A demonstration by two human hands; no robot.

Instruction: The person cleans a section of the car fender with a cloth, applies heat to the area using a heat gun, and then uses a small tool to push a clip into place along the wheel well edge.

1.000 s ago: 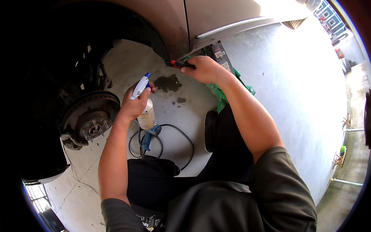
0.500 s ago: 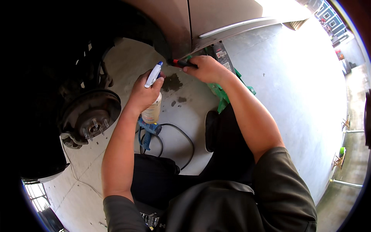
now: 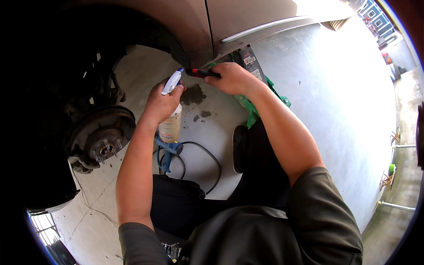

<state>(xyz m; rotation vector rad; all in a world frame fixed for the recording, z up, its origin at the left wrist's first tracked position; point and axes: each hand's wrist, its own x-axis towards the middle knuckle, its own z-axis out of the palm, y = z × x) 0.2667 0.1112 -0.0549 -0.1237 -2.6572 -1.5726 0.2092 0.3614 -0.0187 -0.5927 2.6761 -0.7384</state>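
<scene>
My left hand (image 3: 160, 104) is closed round the neck of a spray bottle (image 3: 170, 125) with a white and blue trigger head. The bottle is upright, and pale yellowish liquid shows through its side. In my right hand (image 3: 232, 78) is a slim black tool with a red band (image 3: 202, 73), held nearly level. Its dark tip points left, just right of the spray nozzle, by the lower edge of the car's fender (image 3: 187, 33). What kind of tip it has is too dark to make out. Below both hands, a wet patch (image 3: 193, 94) darkens the floor.
On the left, a bare brake disc with wheel studs (image 3: 102, 137) sits in the dark wheel well. A blue corded power tool (image 3: 166, 152) lies on the concrete below the bottle, its cable looped. A green floor jack (image 3: 249, 110) stands under my right forearm, beside the car door (image 3: 256, 17).
The view has shifted slightly, so the car and floor things sit a little differently. The spray nozzle and the tool's tip are slightly closer together. Both hands keep their grips.
</scene>
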